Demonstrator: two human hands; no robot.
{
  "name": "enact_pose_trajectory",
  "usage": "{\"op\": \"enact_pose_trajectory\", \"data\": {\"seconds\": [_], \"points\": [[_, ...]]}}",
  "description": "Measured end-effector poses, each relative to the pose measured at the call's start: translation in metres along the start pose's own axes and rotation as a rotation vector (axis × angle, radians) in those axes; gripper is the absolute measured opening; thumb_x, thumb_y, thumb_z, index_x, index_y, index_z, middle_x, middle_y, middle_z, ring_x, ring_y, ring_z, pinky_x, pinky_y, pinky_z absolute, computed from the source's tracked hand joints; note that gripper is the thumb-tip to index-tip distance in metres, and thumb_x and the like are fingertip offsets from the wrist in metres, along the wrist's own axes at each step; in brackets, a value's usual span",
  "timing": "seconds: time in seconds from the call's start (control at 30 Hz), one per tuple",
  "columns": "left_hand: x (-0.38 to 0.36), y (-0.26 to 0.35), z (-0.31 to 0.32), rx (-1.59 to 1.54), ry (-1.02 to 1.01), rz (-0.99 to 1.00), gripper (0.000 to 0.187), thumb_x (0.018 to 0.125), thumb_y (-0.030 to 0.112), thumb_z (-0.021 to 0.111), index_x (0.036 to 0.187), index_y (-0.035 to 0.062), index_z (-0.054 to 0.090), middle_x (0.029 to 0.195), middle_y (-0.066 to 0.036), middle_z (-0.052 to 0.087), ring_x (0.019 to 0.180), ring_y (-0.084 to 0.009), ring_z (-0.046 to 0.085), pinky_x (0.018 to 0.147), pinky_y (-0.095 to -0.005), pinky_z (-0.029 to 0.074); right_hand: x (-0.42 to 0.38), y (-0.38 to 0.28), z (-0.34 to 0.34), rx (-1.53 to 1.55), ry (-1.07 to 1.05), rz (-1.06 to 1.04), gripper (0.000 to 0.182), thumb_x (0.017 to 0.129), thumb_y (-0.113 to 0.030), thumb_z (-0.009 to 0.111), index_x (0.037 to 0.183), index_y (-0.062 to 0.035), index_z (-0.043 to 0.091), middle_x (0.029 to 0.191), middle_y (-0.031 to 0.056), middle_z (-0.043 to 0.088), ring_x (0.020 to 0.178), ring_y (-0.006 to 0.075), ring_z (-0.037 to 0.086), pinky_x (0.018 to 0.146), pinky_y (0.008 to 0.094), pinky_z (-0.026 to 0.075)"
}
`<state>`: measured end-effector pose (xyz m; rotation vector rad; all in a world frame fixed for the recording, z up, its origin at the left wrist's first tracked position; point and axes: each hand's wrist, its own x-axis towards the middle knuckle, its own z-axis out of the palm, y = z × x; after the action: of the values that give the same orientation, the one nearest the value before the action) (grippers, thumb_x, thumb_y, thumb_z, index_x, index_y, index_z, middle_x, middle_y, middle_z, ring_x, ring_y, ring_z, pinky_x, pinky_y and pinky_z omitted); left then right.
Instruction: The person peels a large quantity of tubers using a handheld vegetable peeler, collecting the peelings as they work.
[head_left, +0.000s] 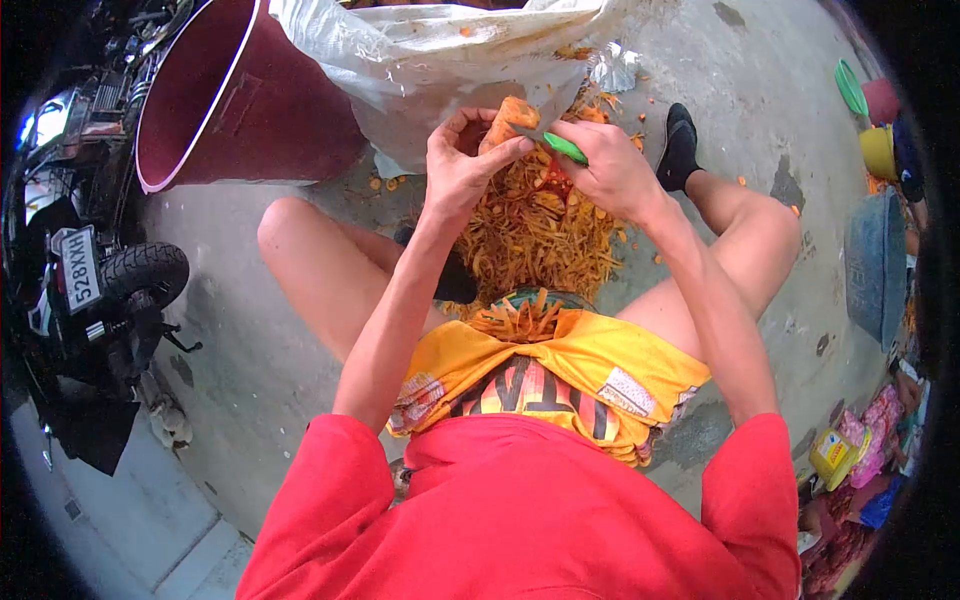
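An orange carrot is held up in my left hand, its fingers and thumb wrapped round it. My right hand grips the green handle of a knife, whose blade lies against the carrot's right side. Below both hands, a heap of orange peelings covers the floor between my legs. More peelings rest on the yellow cloth at my lap. A red object shows partly among the peelings under my right hand.
A large white sack stands ahead, beside a tilted dark red tub. A motorcycle is at the left. Along the right edge are a grey basin, a yellow bucket, and a partly visible person.
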<state>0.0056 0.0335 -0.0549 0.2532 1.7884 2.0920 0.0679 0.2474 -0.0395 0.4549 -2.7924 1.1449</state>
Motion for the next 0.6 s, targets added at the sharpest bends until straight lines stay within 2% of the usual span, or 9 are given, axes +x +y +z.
{"op": "enact_pose_trajectory", "data": {"seconds": [0.2, 0.33, 0.4, 0.43, 0.47, 0.5, 0.53, 0.57, 0.6], "points": [[-0.002, -0.016, -0.001, 0.009, 0.081, 0.011, 0.044, 0.073, 0.014, 0.095, 0.104, -0.0008, 0.067, 0.099, -0.007, 0.074, 0.090, -0.0110, 0.069, 0.084, -0.0273, 0.056, -0.002, 0.007, 0.017, 0.036, -0.005, 0.086, 0.014, 0.089, -0.007, 0.059, 0.100, 0.0002, 0.062, 0.083, 0.0249, 0.067, 0.080, 0.0453, 0.066, 0.069, 0.0494, 0.051], [0.003, -0.015, -0.015, -0.021, 0.002, 0.018, 0.044, 0.071, 0.013, 0.096, 0.102, 0.0001, 0.068, 0.098, -0.008, 0.075, 0.089, -0.0125, 0.070, 0.082, -0.0286, 0.057, 0.003, 0.015, 0.025, 0.069, -0.043, 0.141, 0.014, 0.087, -0.008, 0.060, 0.097, 0.0014, 0.063, 0.083, 0.0265, 0.067, 0.081, 0.0466, 0.066, 0.069, 0.0504, 0.051], [0.005, -0.020, -0.024, -0.038, -0.036, 0.013, 0.044, 0.071, 0.013, 0.096, 0.101, 0.0008, 0.068, 0.098, -0.007, 0.075, 0.089, -0.0130, 0.071, 0.081, -0.0289, 0.057, 0.010, 0.041, 0.035, -0.126, -0.264, 0.257, 0.023, 0.096, -0.020, 0.059, 0.098, 0.0027, 0.065, 0.084, 0.0255, 0.069, 0.082, 0.0458, 0.068, 0.070, 0.0499, 0.052], [0.006, -0.026, -0.027, -0.195, -0.097, 0.028, 0.043, 0.070, 0.012, 0.096, 0.101, 0.0022, 0.068, 0.098, -0.007, 0.075, 0.088, -0.0131, 0.071, 0.081, -0.0289, 0.057, 0.010, 0.053, 0.036, -0.128, -0.267, 0.252, 0.023, 0.096, -0.020, 0.059, 0.098, 0.0027, 0.065, 0.084, 0.0255, 0.069, 0.082, 0.0458, 0.068, 0.070, 0.0499, 0.052], [0.009, -0.032, -0.032, -0.350, -0.156, 0.048, 0.043, 0.070, 0.012, 0.096, 0.101, 0.0036, 0.069, 0.098, -0.006, 0.075, 0.087, -0.0132, 0.071, 0.080, -0.0289, 0.058, 0.012, 0.066, 0.035, -0.128, -0.307, 0.386, 0.034, 0.100, -0.029, 0.057, 0.098, 0.0032, 0.066, 0.087, 0.0255, 0.070, 0.084, 0.0449, 0.069, 0.072, 0.0501, 0.052], [0.009, -0.024, -0.034, -0.395, -0.319, 0.093, 0.045, 0.070, 0.011, 0.096, 0.105, 0.0052, 0.068, 0.101, -0.005, 0.075, 0.089, -0.0121, 0.071, 0.082, -0.0288, 0.058, 0.014, 0.084, 0.034, -0.124, -0.342, 0.524, 0.045, 0.103, -0.039, 0.055, 0.098, 0.0038, 0.068, 0.090, 0.0255, 0.071, 0.086, 0.0440, 0.070, 0.074, 0.0502, 0.053], [0.012, -0.019, -0.034, -0.384, -0.327, 0.089, 0.045, 0.070, 0.011, 0.096, 0.105, 0.0052, 0.068, 0.101, -0.005, 0.075, 0.089, -0.0121, 0.071, 0.082, -0.0288, 0.058, 0.014, 0.118, 0.029, -0.312, -0.572, 0.610, 0.055, 0.101, -0.048, 0.059, 0.108, 0.0059, 0.070, 0.107, 0.0282, 0.071, 0.098, 0.0433, 0.070, 0.088, 0.0500, 0.054], [0.009, -0.016, -0.035, -0.407, -0.336, 0.097, 0.043, 0.073, 0.010, 0.094, 0.106, 0.0057, 0.067, 0.102, -0.005, 0.075, 0.091, -0.0117, 0.070, 0.083, -0.0291, 0.058, 0.024, 0.098, 0.008, -0.327, -0.610, 0.753, 0.061, 0.100, -0.053, 0.058, 0.109, 0.0058, 0.070, 0.108, 0.0280, 0.072, 0.100, 0.0427, 0.070, 0.089, 0.0495, 0.054], [0.007, -0.014, -0.038, -0.435, -0.334, 0.116, 0.041, 0.076, 0.010, 0.092, 0.108, 0.0062, 0.066, 0.103, -0.005, 0.075, 0.092, -0.0113, 0.070, 0.085, -0.0294, 0.057, 0.019, 0.119, 0.002, -0.351, -0.523, 0.662, 0.059, 0.098, -0.052, 0.062, 0.110, 0.0045, 0.071, 0.110, 0.0286, 0.071, 0.102, 0.0421, 0.070, 0.089, 0.0491, 0.054]]}}
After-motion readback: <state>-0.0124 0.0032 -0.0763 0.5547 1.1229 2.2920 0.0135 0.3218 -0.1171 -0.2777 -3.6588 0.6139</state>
